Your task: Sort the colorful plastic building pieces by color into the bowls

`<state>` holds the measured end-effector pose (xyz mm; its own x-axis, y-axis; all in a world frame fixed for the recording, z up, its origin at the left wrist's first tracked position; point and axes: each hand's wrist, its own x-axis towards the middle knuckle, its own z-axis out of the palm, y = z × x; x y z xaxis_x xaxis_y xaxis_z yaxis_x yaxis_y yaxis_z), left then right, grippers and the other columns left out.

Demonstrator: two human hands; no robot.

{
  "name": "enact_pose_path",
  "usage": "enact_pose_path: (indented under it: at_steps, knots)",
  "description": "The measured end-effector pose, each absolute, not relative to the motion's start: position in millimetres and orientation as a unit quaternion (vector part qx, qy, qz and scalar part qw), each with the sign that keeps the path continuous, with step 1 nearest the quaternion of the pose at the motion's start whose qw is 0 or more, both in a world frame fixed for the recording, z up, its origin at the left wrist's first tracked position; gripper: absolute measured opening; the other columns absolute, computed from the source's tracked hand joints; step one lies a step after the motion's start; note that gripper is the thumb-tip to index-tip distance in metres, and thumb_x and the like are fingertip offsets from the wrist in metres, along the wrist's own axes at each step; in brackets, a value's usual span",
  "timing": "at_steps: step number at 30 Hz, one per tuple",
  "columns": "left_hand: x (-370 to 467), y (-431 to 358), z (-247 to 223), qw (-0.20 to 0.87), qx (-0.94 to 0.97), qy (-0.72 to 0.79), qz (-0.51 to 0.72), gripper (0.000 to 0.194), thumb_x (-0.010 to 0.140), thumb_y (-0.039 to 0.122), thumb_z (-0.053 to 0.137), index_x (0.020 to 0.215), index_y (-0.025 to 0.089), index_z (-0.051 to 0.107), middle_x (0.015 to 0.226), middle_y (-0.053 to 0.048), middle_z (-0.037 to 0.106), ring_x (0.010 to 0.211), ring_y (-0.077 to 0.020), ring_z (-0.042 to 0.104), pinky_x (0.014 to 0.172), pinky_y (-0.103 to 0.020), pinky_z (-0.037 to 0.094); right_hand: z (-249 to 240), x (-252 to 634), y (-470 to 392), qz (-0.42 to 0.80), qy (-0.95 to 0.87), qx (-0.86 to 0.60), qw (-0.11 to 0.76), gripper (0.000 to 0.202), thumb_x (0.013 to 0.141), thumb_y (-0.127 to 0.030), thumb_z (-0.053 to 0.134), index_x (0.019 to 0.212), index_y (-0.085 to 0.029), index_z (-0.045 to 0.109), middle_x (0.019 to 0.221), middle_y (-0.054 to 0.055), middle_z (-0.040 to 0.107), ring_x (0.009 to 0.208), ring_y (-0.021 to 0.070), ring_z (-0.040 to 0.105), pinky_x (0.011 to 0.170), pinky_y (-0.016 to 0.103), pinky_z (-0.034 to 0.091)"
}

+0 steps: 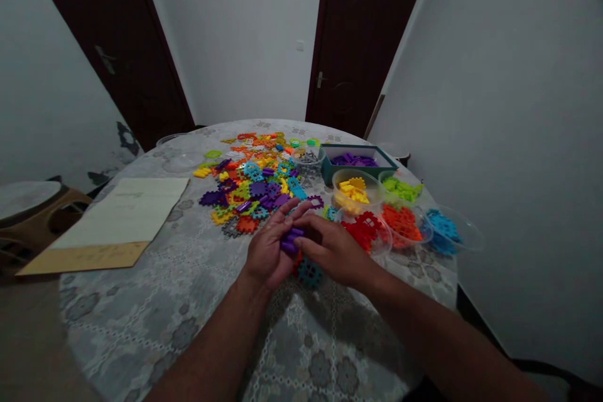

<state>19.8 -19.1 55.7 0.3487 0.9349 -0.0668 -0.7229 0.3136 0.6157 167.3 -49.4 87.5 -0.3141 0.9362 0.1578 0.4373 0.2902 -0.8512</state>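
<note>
Several small purple plastic building pieces (291, 240) lie in the palm of my left hand (269, 251), which is turned up with its fingers stretched forward and cupping them. My right hand (332, 248) reaches over from the right, its fingers curled and touching those pieces; whether one is pinched between them is partly hidden. Below both hands, a blue gear-edged piece (308, 272) and an orange one lie on the table. Just beyond my fingertips spreads a mixed heap of colourful gear-edged building pieces (258, 190).
Clear bowls hold yellow (353, 191), green (402, 189), red (363, 232), orange (402, 224) and blue pieces (443, 226). A teal box (330, 171) contains purple pieces; a clear bowl (308, 156) beside it has grey ones. An open notebook (127, 213) lies left on the patterned tablecloth (198, 308).
</note>
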Motion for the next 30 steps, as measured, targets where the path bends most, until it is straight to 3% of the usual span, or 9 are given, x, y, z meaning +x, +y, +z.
enact_pose_path:
  at_steps: [5, 9, 11, 16, 19, 23, 25, 27, 30]
  knots:
    - [16, -14, 55, 0.76, 0.261, 0.226, 0.55, 0.037, 0.091, 0.012, 0.066, 0.128, 0.02, 0.067, 0.146, -0.013, 0.069, 0.118, -0.0223, 0.072, 0.101, -0.037, 0.057, 91, 193, -29, 0.536, -0.633, -0.456, 0.322, 0.022, 0.094, -0.023, 0.065, 0.115, -0.019, 0.066, 0.08, -0.001, 0.071, 0.059, 0.0124, 0.064, 0.057, 0.025, 0.054]
    - [10, -8, 52, 0.712, 0.251, 0.258, 0.603, 0.029, 0.092, 0.015, 0.066, 0.12, 0.02, 0.069, 0.136, -0.012, 0.074, 0.123, -0.0229, 0.07, 0.113, -0.043, 0.049, 116, 241, 9, 0.51, -0.671, -0.468, 0.266, 0.022, 0.091, -0.027, 0.072, 0.112, -0.018, 0.069, 0.075, -0.001, 0.07, 0.059, 0.0122, 0.063, 0.056, 0.024, 0.052]
    - [8, -6, 52, 0.689, 0.243, 0.277, 0.624, 0.025, 0.091, 0.015, 0.067, 0.116, 0.02, 0.069, 0.129, -0.011, 0.077, 0.123, -0.0232, 0.071, 0.115, -0.044, 0.047, 127, 267, 38, 0.457, -0.66, -0.523, 0.286, 0.022, 0.09, -0.026, 0.074, 0.11, -0.017, 0.07, 0.071, 0.0, 0.069, 0.057, 0.013, 0.062, 0.056, 0.025, 0.053]
    - [5, -2, 49, 0.664, 0.225, 0.311, 0.642, 0.027, 0.081, 0.014, 0.069, 0.107, 0.019, 0.068, 0.109, -0.01, 0.081, 0.117, -0.0237, 0.073, 0.113, -0.046, 0.048, 137, 307, 83, 0.229, -0.524, -0.647, 0.505, 0.042, 0.093, -0.02, 0.068, 0.134, -0.01, 0.065, 0.097, 0.012, 0.075, 0.072, 0.0176, 0.07, 0.068, 0.034, 0.061]
    - [5, -1, 47, 0.657, 0.23, 0.314, 0.646, 0.026, 0.079, 0.015, 0.068, 0.104, 0.018, 0.068, 0.102, -0.008, 0.08, 0.108, -0.0224, 0.075, 0.112, -0.047, 0.049, 133, 295, 57, 0.134, -0.554, -0.635, 0.522, 0.047, 0.097, -0.029, 0.067, 0.141, -0.014, 0.062, 0.117, 0.015, 0.074, 0.082, 0.0207, 0.074, 0.071, 0.037, 0.064]
    - [4, 0, 46, 0.639, 0.25, 0.326, 0.65, 0.023, 0.076, 0.016, 0.069, 0.099, 0.018, 0.07, 0.098, -0.006, 0.078, 0.102, -0.0215, 0.073, 0.111, -0.047, 0.049, 107, 241, -27, 0.147, -0.712, -0.581, 0.365, 0.032, 0.103, -0.035, 0.059, 0.129, -0.021, 0.071, 0.117, 0.012, 0.077, 0.09, 0.0225, 0.076, 0.083, 0.041, 0.065]
    - [3, 1, 46, 0.623, 0.269, 0.342, 0.65, 0.025, 0.074, 0.014, 0.068, 0.098, 0.018, 0.072, 0.098, -0.006, 0.077, 0.102, -0.0216, 0.072, 0.109, -0.046, 0.05, 84, 212, -66, 0.132, -0.783, -0.538, 0.281, 0.032, 0.101, -0.028, 0.061, 0.132, -0.022, 0.069, 0.139, 0.016, 0.069, 0.117, 0.0281, 0.072, 0.098, 0.047, 0.061]
    - [1, 2, 46, 0.605, 0.295, 0.366, 0.643, 0.027, 0.071, 0.014, 0.067, 0.097, 0.018, 0.073, 0.099, -0.007, 0.077, 0.102, -0.0225, 0.072, 0.107, -0.047, 0.051, 59, 192, -92, 0.11, -0.805, -0.553, 0.183, 0.044, 0.098, -0.024, 0.064, 0.143, -0.021, 0.063, 0.157, 0.02, 0.055, 0.133, 0.0346, 0.065, 0.104, 0.053, 0.058]
    - [-4, 2, 47, 0.567, 0.365, 0.422, 0.606, 0.026, 0.07, 0.014, 0.065, 0.094, 0.019, 0.074, 0.098, -0.008, 0.076, 0.102, -0.0253, 0.07, 0.106, -0.048, 0.05, 31, 181, -107, 0.089, -0.785, -0.605, 0.098, 0.056, 0.097, -0.024, 0.065, 0.151, -0.017, 0.055, 0.163, 0.028, 0.044, 0.133, 0.041, 0.064, 0.1, 0.057, 0.059]
